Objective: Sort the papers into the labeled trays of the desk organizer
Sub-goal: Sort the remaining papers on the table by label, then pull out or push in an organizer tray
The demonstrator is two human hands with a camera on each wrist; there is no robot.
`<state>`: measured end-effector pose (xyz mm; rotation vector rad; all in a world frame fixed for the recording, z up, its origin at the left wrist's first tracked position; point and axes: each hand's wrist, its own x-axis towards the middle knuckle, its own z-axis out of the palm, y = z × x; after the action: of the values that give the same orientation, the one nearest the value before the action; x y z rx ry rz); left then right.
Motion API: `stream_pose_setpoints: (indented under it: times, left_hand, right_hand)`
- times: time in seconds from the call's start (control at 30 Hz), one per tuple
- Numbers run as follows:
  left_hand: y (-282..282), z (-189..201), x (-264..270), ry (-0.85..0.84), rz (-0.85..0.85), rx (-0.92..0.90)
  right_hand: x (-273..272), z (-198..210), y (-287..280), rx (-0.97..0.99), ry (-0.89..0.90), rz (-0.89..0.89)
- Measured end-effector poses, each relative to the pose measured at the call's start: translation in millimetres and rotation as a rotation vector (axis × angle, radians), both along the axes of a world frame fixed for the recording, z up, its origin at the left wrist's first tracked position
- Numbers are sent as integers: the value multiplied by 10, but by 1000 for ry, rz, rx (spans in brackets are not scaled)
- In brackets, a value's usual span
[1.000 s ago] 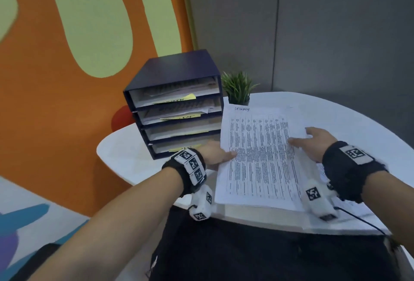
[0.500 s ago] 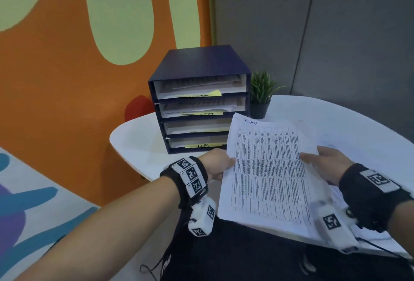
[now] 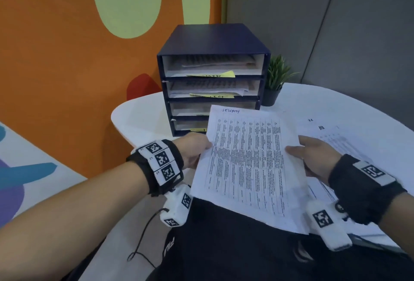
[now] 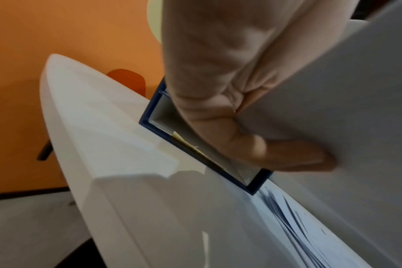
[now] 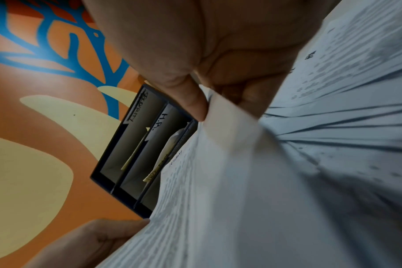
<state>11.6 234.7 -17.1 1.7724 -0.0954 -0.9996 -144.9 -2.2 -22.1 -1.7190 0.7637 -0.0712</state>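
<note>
A printed sheet (image 3: 246,164) headed "SECURITY" in handwriting hangs tilted above the white table's (image 3: 143,119) near edge. My left hand (image 3: 197,150) pinches its left edge, with the fingers (image 4: 287,156) underneath. My right hand (image 3: 313,155) pinches the right edge between thumb and fingers (image 5: 195,101). Straight behind the sheet stands the dark blue desk organizer (image 3: 212,41), its four stacked trays holding papers and yellow sticky labels. The sheet hides part of the two lower trays. In the right wrist view the organizer (image 5: 108,163) shows labels reading "SECURITY" and "H.R.".
More printed papers (image 3: 349,142) lie on the table under and beyond my right hand. A small potted plant (image 3: 275,79) stands just right of the organizer. The orange wall is close on the left, grey panels behind. My dark-clothed lap (image 3: 246,251) is below the table edge.
Both hands have lifted the sheet off the table and tilted it up toward the organizer. My head has turned left, so the organizer now sits centred.
</note>
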Motion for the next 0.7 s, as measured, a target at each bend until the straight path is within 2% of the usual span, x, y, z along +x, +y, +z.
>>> stream_pose_setpoints:
  times: [0.2, 0.33, 0.4, 0.5, 0.7]
  left_hand:
    - [117, 11, 144, 4, 100, -4]
    - [130, 48, 242, -110, 163, 72]
    - [137, 44, 243, -61, 196, 51]
    - [170, 11, 123, 40, 140, -2]
    - [176, 50, 56, 25, 143, -9]
  right_hand:
    - [338, 112, 175, -52, 0, 46]
    - [557, 195, 252, -127, 56, 91]
    - [650, 173, 264, -179, 116, 97]
    - [736, 69, 246, -230, 168, 103]
    - [844, 107, 278, -261, 104, 36]
